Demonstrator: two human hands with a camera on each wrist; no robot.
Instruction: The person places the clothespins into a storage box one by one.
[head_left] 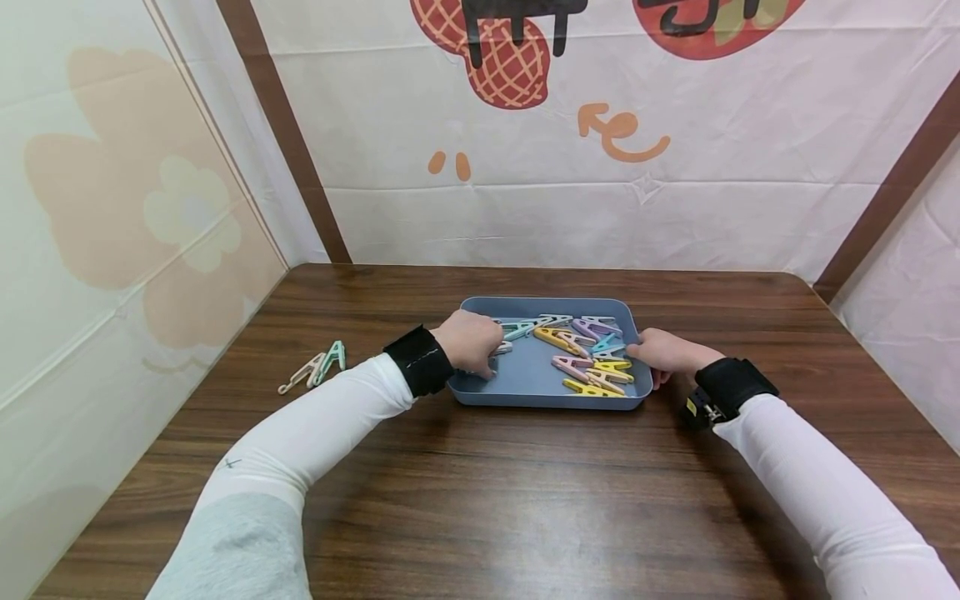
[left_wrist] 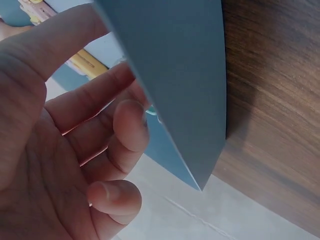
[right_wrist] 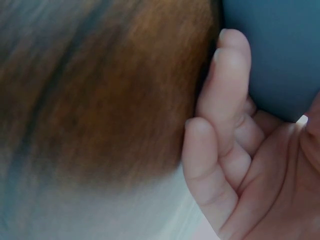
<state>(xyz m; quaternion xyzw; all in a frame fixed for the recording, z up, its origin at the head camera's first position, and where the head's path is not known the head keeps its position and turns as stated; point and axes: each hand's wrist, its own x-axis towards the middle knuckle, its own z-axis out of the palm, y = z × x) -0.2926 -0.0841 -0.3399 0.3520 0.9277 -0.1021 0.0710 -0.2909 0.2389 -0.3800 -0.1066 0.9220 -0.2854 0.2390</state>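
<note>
A shallow blue-grey tray point(head_left: 517, 375) with low walls holds several clothespins in yellow, pink, purple, teal and green, mostly on its right side. My left hand point(head_left: 472, 340) reaches over the tray's left wall, its fingers pointing down inside near a pale clothespin point(head_left: 504, 347). In the left wrist view the tray wall hides the tips of the thumb and index finger, so whether they pinch anything is unclear. My right hand point(head_left: 666, 350) grips the right wall, thumb at the rim and fingers point(right_wrist: 225, 85) against the outer side.
Left of the tray, a cream clothespin point(head_left: 300, 373) and a green clothespin point(head_left: 330, 360) lie together on the brown wooden table point(head_left: 525, 500). Printed white fabric point(head_left: 375, 125) hangs behind the table and along its left side.
</note>
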